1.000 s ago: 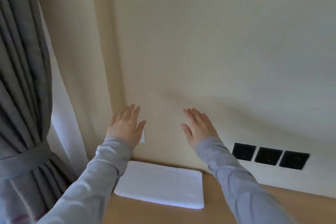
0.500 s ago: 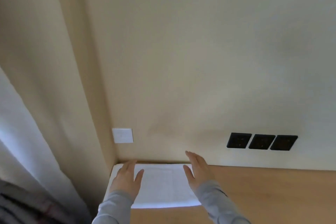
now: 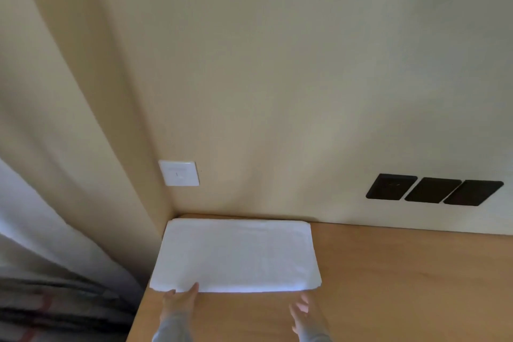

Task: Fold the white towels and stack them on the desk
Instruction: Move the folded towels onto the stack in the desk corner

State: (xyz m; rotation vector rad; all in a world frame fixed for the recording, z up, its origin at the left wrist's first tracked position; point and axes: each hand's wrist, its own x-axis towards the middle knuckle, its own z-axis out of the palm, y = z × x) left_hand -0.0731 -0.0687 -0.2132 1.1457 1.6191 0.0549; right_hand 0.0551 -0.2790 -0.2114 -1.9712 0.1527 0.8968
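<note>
A folded white towel [image 3: 236, 255] lies flat in the back left corner of the wooden desk [image 3: 402, 286], against the wall. My left hand [image 3: 179, 304] sits at the towel's near left edge, fingertips touching it, fingers straight. My right hand [image 3: 305, 316] hovers over the bare desk just in front of the towel's near right corner, fingers spread and holding nothing. Both grey sleeves enter from the bottom edge.
A white wall plate [image 3: 180, 173] is mounted above the towel. Three black sockets [image 3: 434, 190] sit on the wall to the right. A pale curtain [image 3: 41, 189] and dark fabric [image 3: 55, 308] hang left of the desk's edge.
Both hands came down from the wall onto the towel, then drew back toward me to its near edge. The view has tilted and shifted right.
</note>
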